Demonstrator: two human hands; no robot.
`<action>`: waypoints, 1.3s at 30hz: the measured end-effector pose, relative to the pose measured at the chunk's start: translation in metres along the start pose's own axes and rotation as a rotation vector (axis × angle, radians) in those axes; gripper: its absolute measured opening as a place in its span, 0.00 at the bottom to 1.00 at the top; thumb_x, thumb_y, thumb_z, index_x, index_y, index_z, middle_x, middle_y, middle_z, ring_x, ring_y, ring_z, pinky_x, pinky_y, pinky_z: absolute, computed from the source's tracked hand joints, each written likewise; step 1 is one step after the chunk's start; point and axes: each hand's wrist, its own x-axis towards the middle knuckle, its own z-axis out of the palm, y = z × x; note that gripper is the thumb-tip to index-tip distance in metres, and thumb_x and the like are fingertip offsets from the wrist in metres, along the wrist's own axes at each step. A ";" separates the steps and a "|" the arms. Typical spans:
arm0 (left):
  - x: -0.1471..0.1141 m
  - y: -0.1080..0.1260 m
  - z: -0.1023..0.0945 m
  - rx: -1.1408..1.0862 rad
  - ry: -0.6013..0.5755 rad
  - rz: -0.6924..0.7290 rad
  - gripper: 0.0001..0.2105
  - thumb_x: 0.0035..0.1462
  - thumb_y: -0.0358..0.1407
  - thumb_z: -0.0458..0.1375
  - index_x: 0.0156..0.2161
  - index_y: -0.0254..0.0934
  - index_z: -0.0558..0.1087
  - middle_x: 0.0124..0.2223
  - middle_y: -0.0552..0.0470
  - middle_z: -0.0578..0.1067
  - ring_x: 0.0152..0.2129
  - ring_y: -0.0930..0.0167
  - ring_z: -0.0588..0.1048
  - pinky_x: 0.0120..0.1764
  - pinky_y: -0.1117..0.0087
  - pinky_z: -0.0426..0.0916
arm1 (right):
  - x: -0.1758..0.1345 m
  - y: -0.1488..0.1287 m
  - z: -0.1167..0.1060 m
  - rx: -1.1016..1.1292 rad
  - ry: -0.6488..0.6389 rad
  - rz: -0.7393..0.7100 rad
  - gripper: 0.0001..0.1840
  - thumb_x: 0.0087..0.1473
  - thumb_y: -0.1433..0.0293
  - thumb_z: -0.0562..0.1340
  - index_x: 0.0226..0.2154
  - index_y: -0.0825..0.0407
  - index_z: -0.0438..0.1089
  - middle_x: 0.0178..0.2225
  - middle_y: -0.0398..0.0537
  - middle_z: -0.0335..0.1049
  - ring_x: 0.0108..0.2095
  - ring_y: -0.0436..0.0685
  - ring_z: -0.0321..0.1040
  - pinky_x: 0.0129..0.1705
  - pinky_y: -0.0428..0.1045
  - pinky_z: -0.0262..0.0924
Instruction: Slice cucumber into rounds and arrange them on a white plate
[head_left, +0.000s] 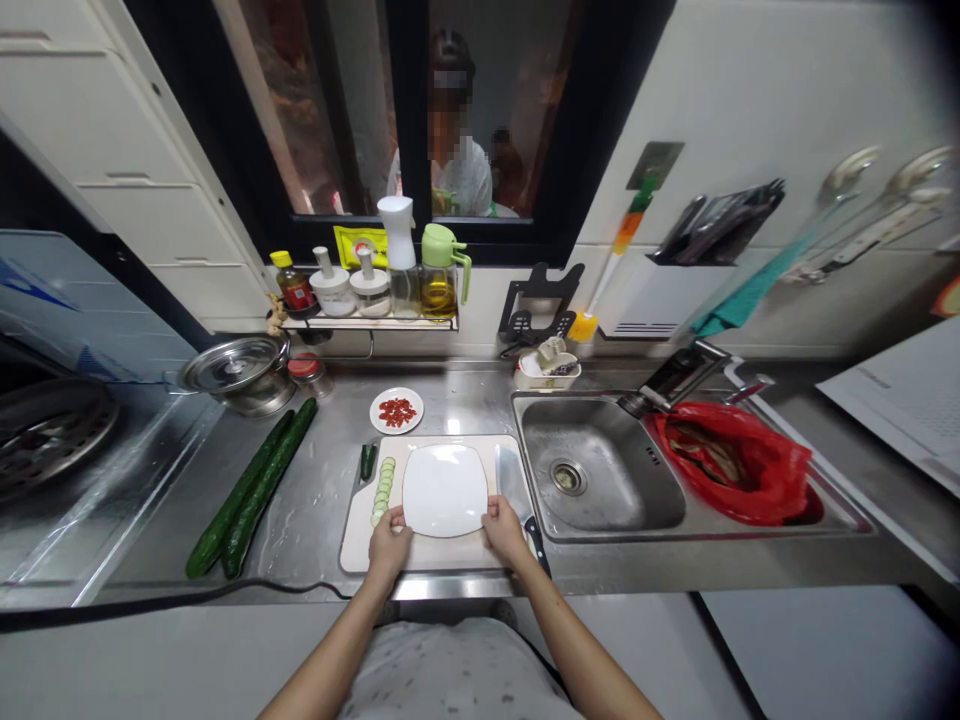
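Note:
A white square plate (445, 490) with rounded corners is held by its two side edges, over the cutting board (442, 556). My left hand (390, 545) is closed on its lower left edge, and my right hand (502, 528) grips the lower right edge. Whether the plate touches the board, I cannot tell. Just left of it runs a row of cucumber slices (383, 490), with dark green cucumber ends (367, 461) in the board's corner. A kitchen knife (535, 540) with a black handle lies along the board's right side, close to my right hand.
Two whole cucumbers (259, 490) lie on the left of the counter. Behind the board stands a small dish (396, 411) of red chopped pieces. The sink (600, 480) is at right, beside a red plastic bag (739, 465). Seasoning bottles fill a shelf (375, 323).

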 end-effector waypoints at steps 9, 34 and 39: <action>0.000 -0.002 -0.001 -0.014 -0.018 0.025 0.21 0.43 0.29 0.57 0.47 0.35 0.71 0.34 0.52 0.75 0.29 0.71 0.74 0.37 0.72 0.67 | -0.002 -0.005 0.000 -0.019 0.016 0.016 0.15 0.38 0.75 0.56 0.34 0.50 0.64 0.22 0.35 0.59 0.19 0.46 0.56 0.21 0.41 0.49; -0.011 0.015 -0.047 0.481 0.160 0.168 0.18 0.53 0.39 0.54 0.50 0.40 0.65 0.43 0.49 0.73 0.37 0.67 0.72 0.37 0.69 0.63 | -0.013 -0.020 -0.022 -0.166 0.144 -0.209 0.19 0.47 0.70 0.55 0.44 0.55 0.66 0.21 0.40 0.63 0.25 0.54 0.63 0.30 0.46 0.53; -0.008 0.008 -0.054 0.633 0.180 0.137 0.20 0.53 0.43 0.54 0.50 0.37 0.64 0.44 0.45 0.72 0.41 0.62 0.71 0.41 0.64 0.62 | -0.016 -0.023 -0.028 -0.101 0.161 -0.293 0.20 0.47 0.66 0.54 0.43 0.55 0.67 0.20 0.39 0.62 0.25 0.54 0.64 0.30 0.47 0.55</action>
